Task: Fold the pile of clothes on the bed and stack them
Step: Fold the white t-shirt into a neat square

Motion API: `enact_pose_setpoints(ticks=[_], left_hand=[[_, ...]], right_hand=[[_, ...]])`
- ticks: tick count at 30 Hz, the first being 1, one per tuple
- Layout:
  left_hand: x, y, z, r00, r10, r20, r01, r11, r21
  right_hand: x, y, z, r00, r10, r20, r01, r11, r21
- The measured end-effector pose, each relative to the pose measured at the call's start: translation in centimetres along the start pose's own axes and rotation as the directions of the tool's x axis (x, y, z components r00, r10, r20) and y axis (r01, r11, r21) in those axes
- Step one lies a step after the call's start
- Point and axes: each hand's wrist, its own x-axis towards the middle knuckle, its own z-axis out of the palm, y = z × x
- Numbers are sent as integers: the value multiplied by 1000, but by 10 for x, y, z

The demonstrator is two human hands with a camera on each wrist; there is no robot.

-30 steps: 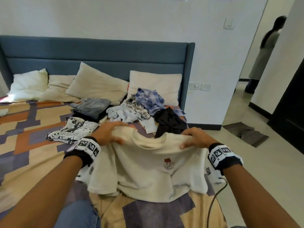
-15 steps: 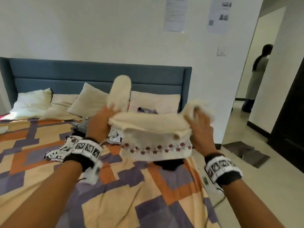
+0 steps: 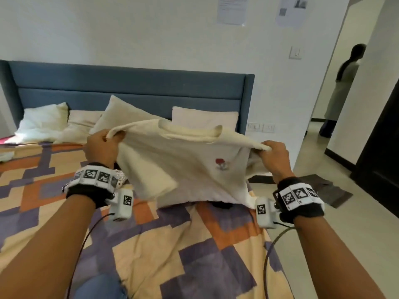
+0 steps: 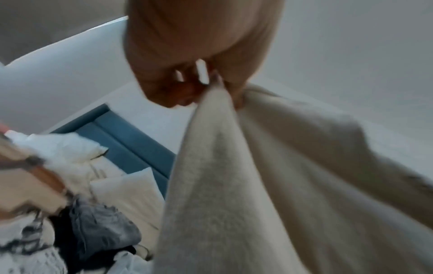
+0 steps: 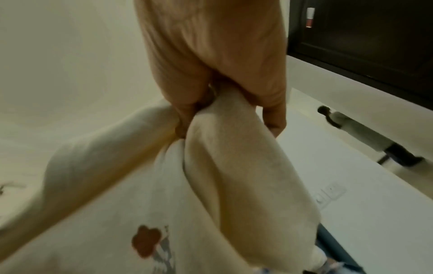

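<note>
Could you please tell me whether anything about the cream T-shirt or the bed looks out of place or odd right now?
Nothing looks damaged or spilled. The cream T-shirt hangs unfolded in the air, pinched at the shoulders by the left hand and the right hand. Its left sleeve is doubled over the front, so it needs straightening.

Your head camera looks forward and slightly down from the foot of the bed [image 3: 172,244] toward the blue headboard [image 3: 129,87], with both forearms reaching into frame and a doorway at far right. Your left wrist camera sits very close behind the left hand [image 4: 194,55], aimed along the fingers and tilted, catching the headboard [image 4: 131,140] and pillows [image 4: 131,192] at lower left. Your right wrist camera sits equally close behind the right hand [image 5: 218,61], facing the wall and doorway side. All three views share the cream T-shirt [image 3: 190,165] [image 4: 269,185] [image 5: 234,176]; its red motif [image 3: 220,162] [image 5: 146,241] shows in the head and right wrist views.
</note>
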Motion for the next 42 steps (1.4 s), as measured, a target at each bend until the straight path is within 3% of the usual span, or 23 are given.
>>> enact_pose_setpoints(ticks=[2, 3, 5, 6, 7, 9, 10, 11, 14, 17, 20, 22, 25, 27, 29, 30, 32, 35, 36, 38, 40, 42], left_hand=[[-9, -4, 6, 993, -75, -90, 97, 954, 285], [-18, -8, 14, 995, -79, -56, 95, 911, 401], [-44, -12, 30, 977, 20, 210, -111, 896, 430], [-59, -17, 39, 908, 111, 405, -254, 913, 320], [-77, -15, 49, 793, 185, 581, -342, 924, 174], [-121, -4, 67, 572, 175, 802, -308, 951, 12], [-137, -2, 76, 544, 174, 821, -285, 958, -15], [-151, 0, 82, 578, 189, 794, -272, 962, -31], [-164, -14, 92, 770, 250, 587, -273, 961, -51], [-170, -16, 85, 824, 244, 511, -219, 970, -110], [-168, -16, 77, 890, 112, 441, -48, 987, -155], [-163, -18, 75, 883, 47, 467, 57, 977, -205], [-166, -13, 71, 830, 109, 547, 4, 980, -200], [-169, -11, 74, 756, 110, 645, -56, 993, -105], [-171, -9, 82, 682, 80, 727, -144, 989, 27], [-172, -9, 89, 684, 71, 726, -207, 973, 100], [-170, -6, 99, 744, 24, 667, -155, 978, 137], [-168, 13, 97, 844, 30, 535, 85, 978, -188], [-166, 18, 92, 865, 21, 502, 140, 950, -279], [-162, 18, 82, 882, -1, 472, 229, 875, -427], [-156, 15, 68, 900, -70, 430, 267, 869, -417], [-151, 20, 60, 882, -139, 450, 344, 843, -415]], right_hand=[[-6, -3, 11, 999, -36, -24, 34, 997, -63], [-11, -8, 16, 997, -74, 6, 74, 995, -61], [-27, -23, 28, 976, -185, 118, 193, 979, -61], [-34, -32, 37, 949, -248, 195, 264, 963, -61], [-39, -40, 44, 913, -305, 271, 333, 941, -63], [-47, -57, 55, 826, -386, 411, 444, 894, -52], [-49, -63, 58, 779, -423, 463, 494, 868, -38], [-50, -64, 59, 732, -442, 517, 534, 845, -34], [-51, -49, 57, 658, -386, 647, 593, 794, -130], [-56, -13, 53, 691, -217, 689, 572, 747, -339], [-64, 27, 47, 772, 3, 635, 473, 664, -579], [-65, 45, 44, 843, 54, 536, 350, 702, -621], [-60, 39, 40, 954, -114, 278, 251, 812, -527], [-61, 11, 34, 965, -254, 70, 263, 939, -223], [-65, -27, 31, 956, -291, 22, 287, 951, 117], [-68, -44, 34, 946, -314, 78, 285, 922, 262], [-79, -71, 44, 887, -394, 241, 223, 823, 522], [-88, -88, 52, 781, -490, 387, 84, 696, 713], [-87, -81, 54, 775, -494, 394, 62, 681, 730], [-83, -57, 58, 828, -409, 383, 58, 743, 667], [-82, -16, 70, 888, -271, 372, 81, 888, 453], [-93, 18, 79, 881, -153, 448, 79, 980, 180]])
